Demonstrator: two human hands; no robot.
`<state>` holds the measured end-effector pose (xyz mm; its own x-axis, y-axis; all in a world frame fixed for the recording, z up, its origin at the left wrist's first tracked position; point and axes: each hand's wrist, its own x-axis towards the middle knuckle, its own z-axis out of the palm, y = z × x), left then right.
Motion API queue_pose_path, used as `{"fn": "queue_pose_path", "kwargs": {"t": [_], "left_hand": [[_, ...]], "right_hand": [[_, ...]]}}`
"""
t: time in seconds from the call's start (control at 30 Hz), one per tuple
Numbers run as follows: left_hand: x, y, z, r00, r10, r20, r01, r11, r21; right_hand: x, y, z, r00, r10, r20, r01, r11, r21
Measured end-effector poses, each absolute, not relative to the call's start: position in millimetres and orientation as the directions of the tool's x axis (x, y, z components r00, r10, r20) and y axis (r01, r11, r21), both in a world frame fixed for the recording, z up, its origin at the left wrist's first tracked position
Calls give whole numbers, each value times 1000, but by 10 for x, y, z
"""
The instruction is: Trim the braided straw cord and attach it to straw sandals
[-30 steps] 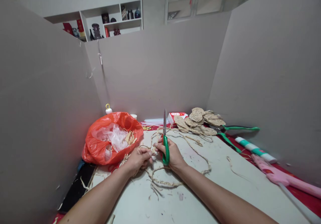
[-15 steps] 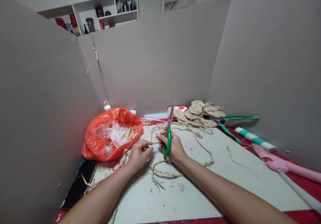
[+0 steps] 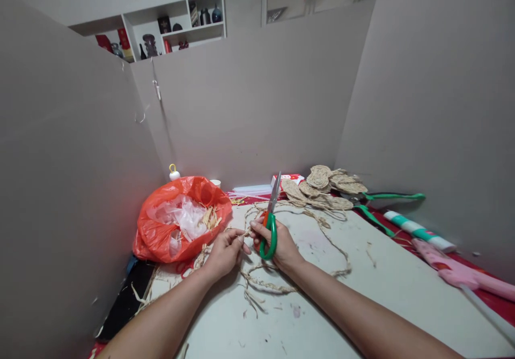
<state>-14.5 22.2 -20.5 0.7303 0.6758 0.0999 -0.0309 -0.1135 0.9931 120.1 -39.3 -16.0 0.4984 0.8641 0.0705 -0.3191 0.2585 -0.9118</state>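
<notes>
My left hand (image 3: 225, 249) pinches a thin strand of the straw cord at the middle of the board. Close beside it, my right hand (image 3: 277, 243) holds scissors (image 3: 269, 241) with green and orange handles, blades pointing up and away, and its fingertips meet the same strand. The braided straw cord (image 3: 273, 286) loops over the white board (image 3: 322, 310) around and behind both hands, with loose frayed ends in front of them. Whether the right fingertips grip the strand firmly is too small to tell.
An orange plastic bag (image 3: 155, 241) with white film and straw stands at the left. Flat woven straw pieces (image 3: 319, 187) lie at the back, near green-handled pliers (image 3: 374, 220). A striped roll (image 3: 418, 231) and pink tool (image 3: 454, 268) lie right. Grey panels (image 3: 249, 107) surround the table.
The hands have drawn closer together at the strand. The scissors are turned slightly and sit a little lower in view. The whole view has shifted slightly.
</notes>
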Motion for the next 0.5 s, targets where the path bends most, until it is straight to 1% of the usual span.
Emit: {"fn": "queue_pose_path", "kwargs": {"t": [0.27,0.4,0.5], "left_hand": [[-150,251,-227,710,697,102,-6,-138,990],[-145,243,-211,712,698,74,-17,-88,996],[-154,188,-109,702,712,15,-3,-18,1000]], "right_hand": [[1206,-397,-169,497,866,55,-228,192,-954],[1234,-388,-180,468,883,43,-222,164,-961],[1248,-391,-169,458,888,44,-225,164,-961]]}}
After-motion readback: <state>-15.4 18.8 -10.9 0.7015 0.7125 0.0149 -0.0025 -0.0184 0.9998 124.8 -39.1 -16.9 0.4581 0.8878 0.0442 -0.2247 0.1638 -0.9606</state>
